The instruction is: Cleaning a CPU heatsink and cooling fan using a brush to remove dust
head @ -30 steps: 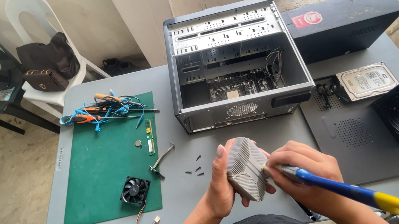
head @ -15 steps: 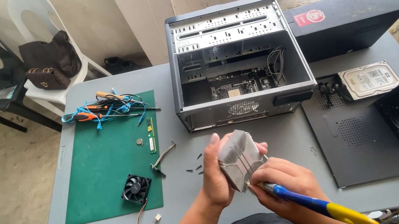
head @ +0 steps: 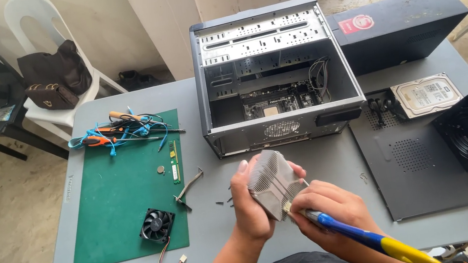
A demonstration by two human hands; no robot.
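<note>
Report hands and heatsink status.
Left hand grips finned grey metal heatsink. Right hand holds blue-yellow handled tool against it. Nothing in the way.

A red square label (head: 360, 23) on the black box (head: 408, 21) right of the computer case (head: 274, 71); a white label tops the hard drive (head: 426, 94) below it.

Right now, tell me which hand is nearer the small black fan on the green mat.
Left. The left hand grips the heatsink right of the small black fan, with bare table between. The right hand, holding the screwdriver, lies farther right, beyond the heatsink.
</note>
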